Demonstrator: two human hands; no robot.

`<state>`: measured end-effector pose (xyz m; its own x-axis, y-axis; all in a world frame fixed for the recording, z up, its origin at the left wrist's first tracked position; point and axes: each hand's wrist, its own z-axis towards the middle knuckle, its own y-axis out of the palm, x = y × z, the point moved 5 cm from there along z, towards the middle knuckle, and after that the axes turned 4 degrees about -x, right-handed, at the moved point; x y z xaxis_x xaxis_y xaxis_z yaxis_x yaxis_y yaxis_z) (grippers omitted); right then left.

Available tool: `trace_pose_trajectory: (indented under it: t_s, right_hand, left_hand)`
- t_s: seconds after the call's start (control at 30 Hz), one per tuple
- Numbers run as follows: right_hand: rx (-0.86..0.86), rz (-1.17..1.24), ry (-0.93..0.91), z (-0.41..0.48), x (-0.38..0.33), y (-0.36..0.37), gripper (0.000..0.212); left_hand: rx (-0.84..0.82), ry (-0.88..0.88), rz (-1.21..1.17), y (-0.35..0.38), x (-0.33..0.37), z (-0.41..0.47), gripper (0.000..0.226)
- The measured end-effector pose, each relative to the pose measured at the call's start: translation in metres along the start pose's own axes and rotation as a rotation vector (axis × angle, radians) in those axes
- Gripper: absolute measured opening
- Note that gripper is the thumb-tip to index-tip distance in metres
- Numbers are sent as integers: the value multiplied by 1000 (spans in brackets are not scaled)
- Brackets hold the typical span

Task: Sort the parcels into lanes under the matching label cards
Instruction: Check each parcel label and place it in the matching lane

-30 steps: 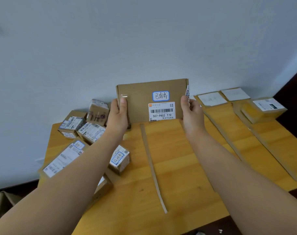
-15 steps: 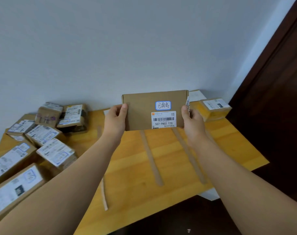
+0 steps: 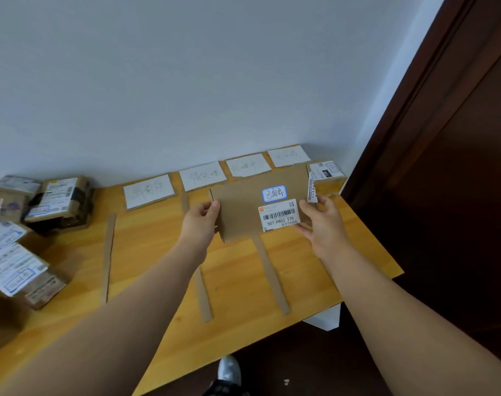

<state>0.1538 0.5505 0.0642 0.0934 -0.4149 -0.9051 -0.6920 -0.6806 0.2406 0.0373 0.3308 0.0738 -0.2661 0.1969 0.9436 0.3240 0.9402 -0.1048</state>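
Flat parcel (image 3: 243,215), gripped at both ends by left hand (image 3: 200,224) and right hand (image 3: 325,227), hangs over the desk (image 3: 146,252) near the right lanes; one small parcel (image 3: 326,172) lies sorted far right, the unsorted pile (image 3: 29,224) waits at left, so most remains

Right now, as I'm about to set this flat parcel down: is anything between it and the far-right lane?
A small parcel sits at the far end of the far-right lane; nothing else visible lies in it. Left hand and right hand grip the flat parcel by its ends.
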Motion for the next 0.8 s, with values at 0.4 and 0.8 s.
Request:
trace_pose_trajectory:
  t_s: [0.4,0.8]
  right_hand:
    - [294,-164,41,86,-9,-103,38]
    - [332,-328,164,180,-29,-195,34]
  left_hand:
    - [-230,-99,323,107,-19,63,24]
    - [-73,-87,361,208,-21,89,27]
